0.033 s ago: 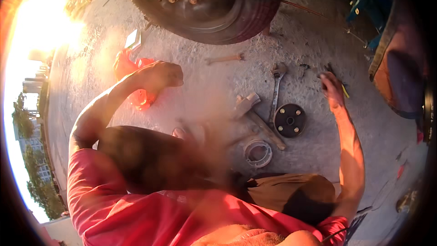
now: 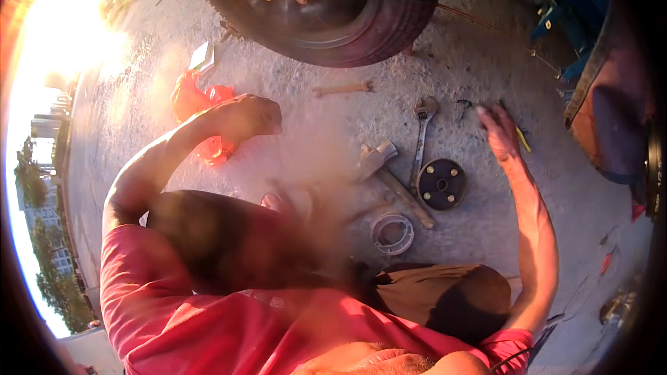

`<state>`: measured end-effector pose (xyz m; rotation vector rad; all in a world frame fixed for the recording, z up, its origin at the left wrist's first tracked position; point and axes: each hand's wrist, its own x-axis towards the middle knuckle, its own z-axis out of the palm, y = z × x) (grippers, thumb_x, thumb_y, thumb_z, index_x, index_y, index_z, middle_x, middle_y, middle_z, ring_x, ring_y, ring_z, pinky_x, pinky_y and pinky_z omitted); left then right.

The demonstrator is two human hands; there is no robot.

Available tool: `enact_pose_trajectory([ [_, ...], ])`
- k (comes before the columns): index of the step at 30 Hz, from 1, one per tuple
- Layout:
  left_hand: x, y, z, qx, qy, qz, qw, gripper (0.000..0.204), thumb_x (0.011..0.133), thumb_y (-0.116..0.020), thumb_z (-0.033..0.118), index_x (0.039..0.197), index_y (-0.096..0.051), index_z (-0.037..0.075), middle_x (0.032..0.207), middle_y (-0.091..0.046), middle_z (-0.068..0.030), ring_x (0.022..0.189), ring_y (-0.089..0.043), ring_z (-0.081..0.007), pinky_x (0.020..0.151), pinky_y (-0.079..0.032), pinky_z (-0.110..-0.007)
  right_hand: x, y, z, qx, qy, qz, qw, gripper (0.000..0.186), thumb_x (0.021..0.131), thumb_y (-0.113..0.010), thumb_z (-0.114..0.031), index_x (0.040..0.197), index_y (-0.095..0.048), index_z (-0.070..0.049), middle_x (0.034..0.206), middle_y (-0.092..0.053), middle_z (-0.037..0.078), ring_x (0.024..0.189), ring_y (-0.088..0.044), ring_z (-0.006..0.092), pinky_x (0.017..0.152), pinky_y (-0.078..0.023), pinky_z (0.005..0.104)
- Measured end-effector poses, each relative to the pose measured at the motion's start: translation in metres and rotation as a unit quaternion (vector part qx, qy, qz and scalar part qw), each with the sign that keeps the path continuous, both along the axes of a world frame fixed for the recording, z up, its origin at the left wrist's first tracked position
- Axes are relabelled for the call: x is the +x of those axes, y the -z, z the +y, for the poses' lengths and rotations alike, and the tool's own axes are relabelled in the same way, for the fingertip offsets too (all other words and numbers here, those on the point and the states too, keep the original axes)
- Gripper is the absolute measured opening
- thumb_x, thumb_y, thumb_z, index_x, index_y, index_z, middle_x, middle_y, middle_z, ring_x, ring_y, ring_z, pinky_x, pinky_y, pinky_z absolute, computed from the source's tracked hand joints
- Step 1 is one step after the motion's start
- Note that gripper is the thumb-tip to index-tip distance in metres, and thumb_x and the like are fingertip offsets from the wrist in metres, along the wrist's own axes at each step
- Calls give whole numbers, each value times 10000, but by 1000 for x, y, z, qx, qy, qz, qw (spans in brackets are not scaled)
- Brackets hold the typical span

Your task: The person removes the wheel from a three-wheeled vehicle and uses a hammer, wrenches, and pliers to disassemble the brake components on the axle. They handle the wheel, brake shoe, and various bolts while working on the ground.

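Observation:
My left hand (image 2: 256, 117) is closed above the ground beside a red plastic bag (image 2: 217, 153). Whatever lies in its fingers is hidden. On the right, my right hand (image 2: 499, 135) has its fingers stretched out and apart, close to a tool with a yellow handle (image 2: 523, 140) partly hidden behind it. Between the hands lie an adjustable wrench (image 2: 422, 135), a hammer (image 2: 377, 160) and a round black part with several bolts (image 2: 442, 184). A pale ring-shaped part (image 2: 393, 234) rests nearer to me. Farther off is an open-end wrench (image 2: 342, 89).
A wheel with a black tyre (image 2: 406, 21) stands just ahead. Blue metal framework (image 2: 575, 66) and a hanging cloth-like cover (image 2: 611, 121) take up the right side. A small white box-like thing (image 2: 202, 57) lies beyond the bag. Strong sun glare covers the upper left.
My right hand has shifted slightly left and its curled fingers have straightened. The left hand remains closed in nearly the same place.

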<state>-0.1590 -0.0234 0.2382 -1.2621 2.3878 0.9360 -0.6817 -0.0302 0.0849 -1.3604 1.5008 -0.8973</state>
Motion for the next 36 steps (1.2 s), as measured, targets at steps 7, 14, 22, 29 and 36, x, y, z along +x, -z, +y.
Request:
enact_pose_trajectory([
  [7, 37, 33, 19, 20, -27, -11, 999, 348, 937, -665, 348, 1047, -690, 19, 979, -702, -187, 933, -695, -332, 831, -532, -439, 142, -156, -52, -314, 10, 158, 936, 912, 815, -717, -678, 1339, -557, 51, 1235, -658, 275, 1192, -621, 410, 1015, -474, 448],
  [14, 68, 74, 26, 42, -40, 79, 995, 403, 941, -648, 402, 1049, -685, 15, 982, -711, -199, 940, -694, -354, 826, -527, -458, 164, -184, -107, -322, 93, 294, 895, 1071, 745, -668, -807, 1294, -565, 107, 1250, -619, 339, 1218, -576, 455, 1031, -451, 466],
  [22, 64, 81, 25, 72, -53, 76, 993, 429, 940, -625, 441, 1071, -687, 38, 969, -709, -192, 906, -686, -359, 815, -517, -455, 181, -99, -73, -288, 16, 142, 947, 880, 865, -691, -656, 1305, -570, 97, 1269, -643, 272, 1242, -590, 372, 1042, -449, 421],
  [29, 35, 77, 24, 55, -54, 120, 990, 429, 940, -622, 436, 1055, -688, 28, 928, -706, -170, 890, -682, -336, 798, -514, -451, 267, 37, -66, -27, -106, -54, 993, 673, 892, -734, -567, 1199, -652, 27, 1121, -646, 103, 966, -568, 159, 879, -455, 318],
  [36, 63, 97, 29, 89, -114, 111, 983, 418, 939, -633, 432, 1027, -687, 27, 895, -697, -148, 850, -674, -291, 775, -515, -440, 201, -56, -57, 147, -37, -57, 987, 632, 805, -788, -634, 988, -684, -37, 536, -357, -102, 422, -294, 26, 391, -202, 233],
])
